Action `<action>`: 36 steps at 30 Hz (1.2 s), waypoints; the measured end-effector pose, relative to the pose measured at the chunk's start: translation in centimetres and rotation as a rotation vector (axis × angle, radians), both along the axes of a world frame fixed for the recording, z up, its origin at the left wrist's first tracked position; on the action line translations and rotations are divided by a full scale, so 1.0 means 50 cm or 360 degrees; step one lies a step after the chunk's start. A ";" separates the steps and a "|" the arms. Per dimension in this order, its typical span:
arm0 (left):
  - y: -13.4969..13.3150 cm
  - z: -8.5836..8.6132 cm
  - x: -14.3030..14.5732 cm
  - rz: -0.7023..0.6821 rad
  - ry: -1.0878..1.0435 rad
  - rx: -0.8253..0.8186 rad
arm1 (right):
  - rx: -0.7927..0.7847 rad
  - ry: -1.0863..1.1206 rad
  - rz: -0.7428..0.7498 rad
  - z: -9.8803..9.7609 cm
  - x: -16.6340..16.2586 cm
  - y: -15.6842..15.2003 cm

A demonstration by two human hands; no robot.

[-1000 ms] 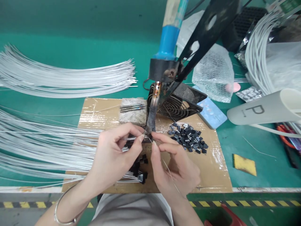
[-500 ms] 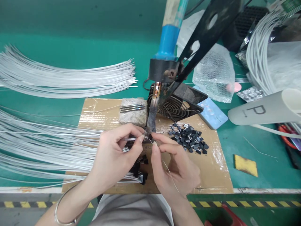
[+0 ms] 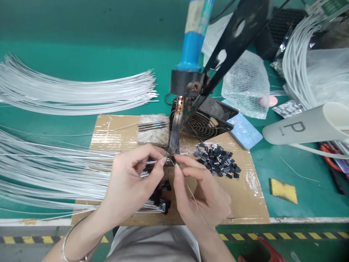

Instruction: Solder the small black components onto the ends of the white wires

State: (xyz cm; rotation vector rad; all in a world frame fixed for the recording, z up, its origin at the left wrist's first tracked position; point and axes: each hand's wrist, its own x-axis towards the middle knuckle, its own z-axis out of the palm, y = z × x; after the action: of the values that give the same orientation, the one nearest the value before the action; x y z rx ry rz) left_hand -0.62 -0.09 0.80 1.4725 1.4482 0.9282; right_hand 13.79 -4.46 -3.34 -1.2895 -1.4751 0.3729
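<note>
Under the tip of a blue-handled soldering iron (image 3: 191, 52), both hands work close together. My left hand (image 3: 132, 178) pinches a thin cable (image 3: 149, 161) between thumb and fingers, its end beside the hot tip; the exact joint is hidden by my fingertips. A thin strand of solder wire (image 3: 195, 202) is held by my right hand (image 3: 203, 193), thumb against fingers, and its upper end reaches the tip. The wire's tail trails down over the palm toward the wrist. Below my left hand lie cable ends with black connectors (image 3: 164, 207).
Loose black connectors (image 3: 218, 162) lie on the cardboard (image 3: 245, 196) at right. White cables (image 3: 54, 171) spread at left, with another bundle (image 3: 81, 92) behind. A black bracket (image 3: 226, 51) holds the iron above a fan (image 3: 201, 125). A yellow sponge (image 3: 284, 191) and cup (image 3: 300, 127) stand right.
The whole view has shifted slightly, with the iron appearing a little farther left. Both hands keep the same grips beside the tip.
</note>
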 end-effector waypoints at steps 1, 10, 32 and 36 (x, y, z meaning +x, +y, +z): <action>0.000 0.000 0.000 0.0002 -0.0006 -0.0001 | 0.0008 -0.0002 -0.0002 0.000 0.000 0.000; 0.000 -0.001 0.003 0.0007 0.0012 -0.0019 | 0.0018 -0.0080 -0.0029 0.002 0.002 0.001; 0.002 0.002 0.003 0.0010 -0.0014 -0.0025 | 0.0076 -0.0065 -0.0014 0.005 -0.002 0.005; 0.003 0.002 0.006 0.0014 -0.0035 -0.0050 | 0.0062 -0.0082 -0.0036 0.002 0.000 0.004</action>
State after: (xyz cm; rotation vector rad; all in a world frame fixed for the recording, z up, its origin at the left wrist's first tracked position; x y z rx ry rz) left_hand -0.32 0.04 0.88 1.4301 1.4482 0.9204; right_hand 13.77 -4.28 -3.23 -1.2925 -1.5029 0.2967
